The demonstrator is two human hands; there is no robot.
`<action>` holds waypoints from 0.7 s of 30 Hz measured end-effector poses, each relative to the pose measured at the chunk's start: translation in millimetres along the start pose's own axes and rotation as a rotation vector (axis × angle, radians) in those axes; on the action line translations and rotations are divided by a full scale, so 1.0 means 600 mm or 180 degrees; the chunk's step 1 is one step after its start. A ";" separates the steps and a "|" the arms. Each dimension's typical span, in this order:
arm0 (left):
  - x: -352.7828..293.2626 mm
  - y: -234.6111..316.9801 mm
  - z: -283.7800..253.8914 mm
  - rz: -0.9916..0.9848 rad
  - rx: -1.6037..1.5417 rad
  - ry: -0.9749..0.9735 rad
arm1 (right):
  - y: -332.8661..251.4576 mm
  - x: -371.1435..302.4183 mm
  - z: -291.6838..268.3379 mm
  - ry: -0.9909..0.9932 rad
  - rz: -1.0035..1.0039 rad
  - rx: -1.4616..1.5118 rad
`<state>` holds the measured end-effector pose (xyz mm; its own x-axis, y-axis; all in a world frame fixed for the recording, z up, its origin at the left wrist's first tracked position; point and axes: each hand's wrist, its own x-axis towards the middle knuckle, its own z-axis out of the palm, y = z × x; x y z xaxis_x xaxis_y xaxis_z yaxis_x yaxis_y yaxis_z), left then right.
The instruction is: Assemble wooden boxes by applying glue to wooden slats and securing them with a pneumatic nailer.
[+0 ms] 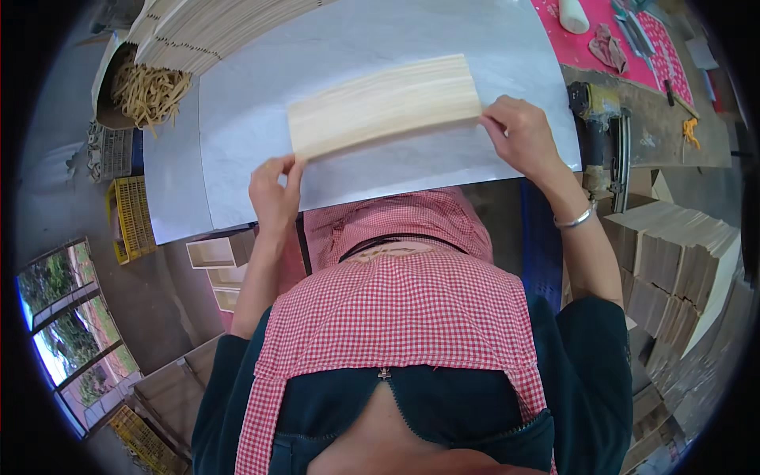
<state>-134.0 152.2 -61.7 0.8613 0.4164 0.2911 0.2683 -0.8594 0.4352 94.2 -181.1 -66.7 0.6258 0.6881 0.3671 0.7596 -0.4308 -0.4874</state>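
Pinching the near left corner of a pale wooden board (384, 103) were the left hand's (273, 194) fingers; the right hand's (526, 136) fingers pinched its near right corner. The board extended to the far side of both, long axis left to right, right end slightly farther, over the grey surface (518, 47). Neither hand was clearly nearer.

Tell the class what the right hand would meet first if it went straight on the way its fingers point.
The right hand would first meet the pale wooden board: its fingertips appear to pinch the near right corner, though exact contact is hard to judge.
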 end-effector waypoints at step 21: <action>0.163 0.230 0.137 0.1344 -0.0009 -0.1153 | -0.023 0.102 0.061 0.0831 0.1483 0.0654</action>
<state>22.9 49.9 -42.8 0.9872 -0.0931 0.1294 -0.1331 -0.9285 0.3468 115.5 -111.8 -66.6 0.9292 0.2746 0.2475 0.3593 -0.5138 -0.7790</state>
